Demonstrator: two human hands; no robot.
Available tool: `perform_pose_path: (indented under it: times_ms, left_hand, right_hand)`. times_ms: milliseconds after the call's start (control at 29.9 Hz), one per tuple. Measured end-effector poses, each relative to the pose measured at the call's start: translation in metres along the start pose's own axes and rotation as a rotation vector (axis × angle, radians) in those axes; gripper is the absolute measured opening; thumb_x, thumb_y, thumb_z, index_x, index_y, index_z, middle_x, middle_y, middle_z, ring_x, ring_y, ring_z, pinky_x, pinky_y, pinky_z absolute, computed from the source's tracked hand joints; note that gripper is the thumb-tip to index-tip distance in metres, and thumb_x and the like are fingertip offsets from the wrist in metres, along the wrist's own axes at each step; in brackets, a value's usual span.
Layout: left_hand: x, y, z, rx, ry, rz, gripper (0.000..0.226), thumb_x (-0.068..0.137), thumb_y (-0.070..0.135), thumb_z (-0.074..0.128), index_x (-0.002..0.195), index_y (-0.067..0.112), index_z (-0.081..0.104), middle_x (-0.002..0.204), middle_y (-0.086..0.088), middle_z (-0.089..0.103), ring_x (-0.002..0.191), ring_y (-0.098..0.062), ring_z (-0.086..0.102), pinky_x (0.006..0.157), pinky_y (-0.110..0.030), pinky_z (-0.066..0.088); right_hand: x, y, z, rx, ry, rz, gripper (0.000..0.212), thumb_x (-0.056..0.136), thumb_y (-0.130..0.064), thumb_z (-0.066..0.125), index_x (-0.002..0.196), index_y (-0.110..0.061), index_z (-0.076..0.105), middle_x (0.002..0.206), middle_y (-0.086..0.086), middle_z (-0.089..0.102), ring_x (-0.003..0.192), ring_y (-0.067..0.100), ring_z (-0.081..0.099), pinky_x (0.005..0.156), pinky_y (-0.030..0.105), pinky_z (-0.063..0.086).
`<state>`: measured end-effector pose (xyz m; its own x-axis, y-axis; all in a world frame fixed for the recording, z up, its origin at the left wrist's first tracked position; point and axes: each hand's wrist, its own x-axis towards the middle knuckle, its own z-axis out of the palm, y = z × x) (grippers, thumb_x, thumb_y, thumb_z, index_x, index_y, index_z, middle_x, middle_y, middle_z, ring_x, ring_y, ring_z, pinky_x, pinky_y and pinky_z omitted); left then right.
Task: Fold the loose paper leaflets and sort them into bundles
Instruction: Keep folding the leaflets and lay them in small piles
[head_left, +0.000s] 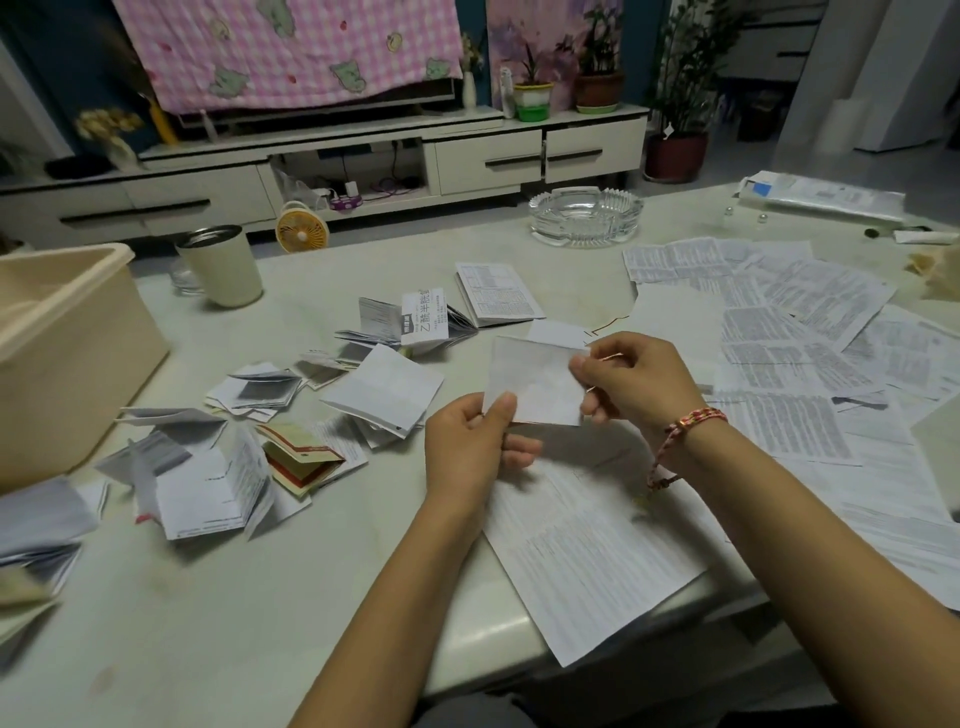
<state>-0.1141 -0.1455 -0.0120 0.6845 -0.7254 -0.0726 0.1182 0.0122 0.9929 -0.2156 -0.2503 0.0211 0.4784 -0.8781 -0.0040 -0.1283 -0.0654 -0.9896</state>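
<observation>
While both hands are raised just above the table (322, 597), a folded leaflet (535, 382) is held between them over the middle of the surface. The left hand (470, 444) is closed on the leaflet's lower left corner, thumb on the near face and fingers behind. The right hand (636, 379), with a braided bracelet (691, 421) at the wrist, pinches the right edge; whether the sheet is folded once or several times cannot be told, as the paper is blurred. Folded leaflets (291, 415) lie scattered to the left of the hands, some standing partly open. Unfolded printed sheets (810, 343) overlap in a spread to the right, and one large sheet (597, 561) lies flat under the forearms, overhanging the near table edge. A beige bin (67, 343) stands at the left edge, a cup (223, 267) behind it, and a glass ashtray (584, 215) at the far side.
</observation>
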Motion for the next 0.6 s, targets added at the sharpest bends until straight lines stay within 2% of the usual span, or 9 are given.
perform_pose_path:
  times_ms: [67,167,268,368,502,569,603]
  left_hand:
    - [0.012,0.003,0.001,0.053,0.039,0.051,0.017,0.093,0.014,0.056,0.078,0.007,0.059,0.043,-0.002,0.060,0.035,-0.011,0.055,0.038,-0.019,0.045]
    - [0.032,0.009,0.006,0.047,0.106,0.070,0.012,0.091,0.015,0.059,0.084,0.005,0.059,0.044,0.001,0.059,0.037,-0.012,0.056,0.042,-0.021,0.045]
    - [0.049,0.011,0.016,0.036,0.206,0.137,0.014,0.096,0.015,0.049,0.104,0.005,0.056,0.060,0.000,0.065,0.038,-0.014,0.057,0.040,-0.022,0.046]
    - [0.059,0.008,0.021,0.114,0.232,0.239,0.017,0.097,0.010,0.039,0.104,0.017,0.053,0.079,0.000,0.066,0.046,-0.017,0.058,0.042,-0.027,0.049]
    - [0.069,0.001,0.027,0.234,0.182,0.368,0.025,0.094,0.005,0.038,0.096,0.027,0.049,0.084,0.006,0.063,0.062,-0.021,0.062,0.059,-0.042,0.055]
    - [0.072,-0.005,0.028,0.276,0.188,0.407,0.029,0.092,0.006,0.039,0.093,0.033,0.048,0.085,0.009,0.063,0.073,-0.024,0.064,0.067,-0.048,0.054]
    - [0.074,-0.008,0.027,0.299,0.196,0.425,0.029,0.091,0.007,0.039,0.091,0.035,0.048,0.087,0.007,0.064,0.078,-0.025,0.064,0.070,-0.049,0.054]
  right_hand:
    - [0.009,-0.002,0.002,-0.068,0.032,0.006,0.020,0.081,0.003,0.063,0.071,-0.010,0.052,0.053,0.006,0.054,0.032,0.010,0.050,0.034,0.017,0.038]
    - [0.023,-0.009,0.005,-0.125,0.093,-0.024,0.024,0.077,0.010,0.060,0.070,-0.011,0.051,0.056,0.008,0.054,0.042,0.017,0.054,0.039,0.022,0.044]
    - [0.047,-0.014,0.010,-0.014,0.161,0.034,0.030,0.081,0.015,0.046,0.077,-0.015,0.044,0.056,0.012,0.055,0.046,0.022,0.056,0.050,0.030,0.053]
    - [0.082,-0.014,0.019,0.045,0.191,0.084,0.030,0.085,0.014,0.035,0.076,-0.012,0.045,0.060,0.012,0.054,0.048,0.023,0.058,0.060,0.033,0.056]
    - [0.135,-0.012,0.043,0.123,0.174,0.157,0.030,0.090,0.011,0.036,0.073,-0.007,0.053,0.064,0.013,0.056,0.048,0.021,0.058,0.050,0.024,0.054]
    - [0.153,-0.005,0.058,0.019,0.155,0.156,0.029,0.088,0.007,0.041,0.070,-0.008,0.057,0.065,0.014,0.056,0.046,0.023,0.053,0.051,0.030,0.052]
    - [0.158,-0.001,0.063,-0.109,0.125,0.150,0.026,0.087,0.004,0.044,0.070,-0.008,0.059,0.067,0.014,0.056,0.048,0.025,0.051,0.051,0.032,0.048]
